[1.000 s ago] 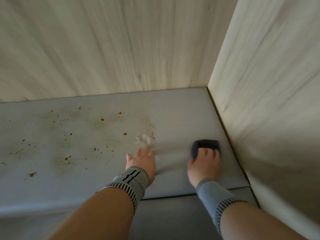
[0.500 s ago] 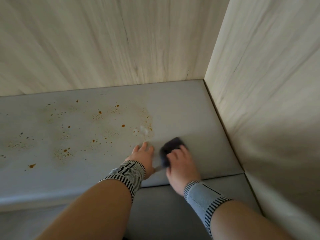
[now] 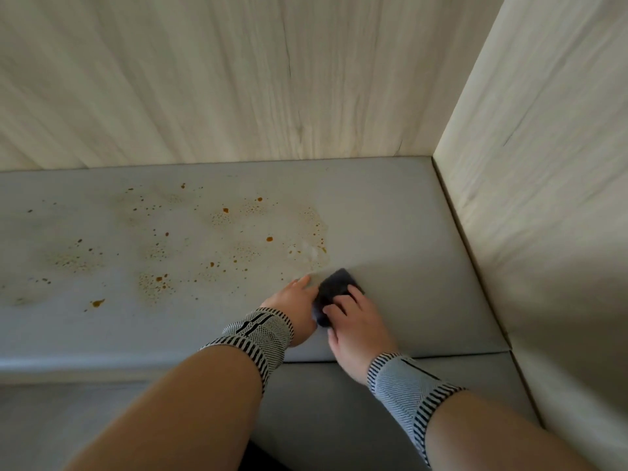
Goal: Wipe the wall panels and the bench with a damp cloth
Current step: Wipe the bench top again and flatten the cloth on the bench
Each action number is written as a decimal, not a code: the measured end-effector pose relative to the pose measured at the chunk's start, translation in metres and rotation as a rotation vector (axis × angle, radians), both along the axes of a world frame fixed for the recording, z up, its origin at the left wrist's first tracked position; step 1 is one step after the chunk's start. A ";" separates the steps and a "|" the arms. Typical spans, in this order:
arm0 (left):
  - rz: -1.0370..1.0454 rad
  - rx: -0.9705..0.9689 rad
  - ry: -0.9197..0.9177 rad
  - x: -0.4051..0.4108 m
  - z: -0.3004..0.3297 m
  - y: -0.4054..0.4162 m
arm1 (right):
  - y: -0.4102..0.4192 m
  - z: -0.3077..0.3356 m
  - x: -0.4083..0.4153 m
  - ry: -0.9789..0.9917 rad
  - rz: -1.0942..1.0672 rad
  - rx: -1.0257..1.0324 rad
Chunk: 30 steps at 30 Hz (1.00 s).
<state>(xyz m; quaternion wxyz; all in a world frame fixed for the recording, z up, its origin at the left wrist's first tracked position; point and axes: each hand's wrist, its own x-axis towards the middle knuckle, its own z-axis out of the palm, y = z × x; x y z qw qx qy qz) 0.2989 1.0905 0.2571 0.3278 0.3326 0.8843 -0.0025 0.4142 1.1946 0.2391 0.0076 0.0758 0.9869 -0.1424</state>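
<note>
2 hands are down on the grey table (image 3: 390, 212), close together near its front edge. The right hand (image 3: 356, 329) has its fingers curled over a dark cloth (image 3: 334, 287), so that grip is holding the cloth and pressing it flat on the table. The left hand (image 3: 295, 300) lies just left of the cloth, touching it, fingers straight and flat on the surface, gripping nothing. Both wrists wear striped knit wrist bands (image 3: 258, 334).

Left of the cloth and a bit further back, lots of brown spots (image 3: 217, 246) are scattered over the table, with a pale smeared patch right behind the cloth. Right of the cloth the surface looks plain grey up to the corner. Light wood wall panels (image 3: 238, 79) stand behind the table and on the right side (image 3: 543, 164).
</note>
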 end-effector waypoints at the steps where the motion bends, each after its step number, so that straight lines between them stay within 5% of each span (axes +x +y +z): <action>1: 0.025 -0.009 0.018 -0.004 0.004 -0.007 | 0.007 0.001 -0.004 0.017 0.051 0.029; 7: 0.230 -0.241 0.132 -0.033 -0.001 -0.072 | 0.024 0.003 -0.027 -0.186 -0.469 0.060; 13: 0.182 -0.250 0.044 -0.036 -0.007 -0.081 | 0.002 0.007 -0.040 -0.150 0.211 0.080; 19: 0.190 -0.221 0.018 -0.038 -0.016 -0.084 | 0.016 -0.007 -0.056 -0.132 -0.403 0.138; 25: 0.159 -0.206 0.021 -0.039 -0.012 -0.085 | -0.030 -0.001 -0.056 -0.113 0.275 0.042; 30: 0.193 -0.191 0.000 -0.041 -0.019 -0.088 | 0.009 -0.014 -0.074 -0.056 -0.257 0.119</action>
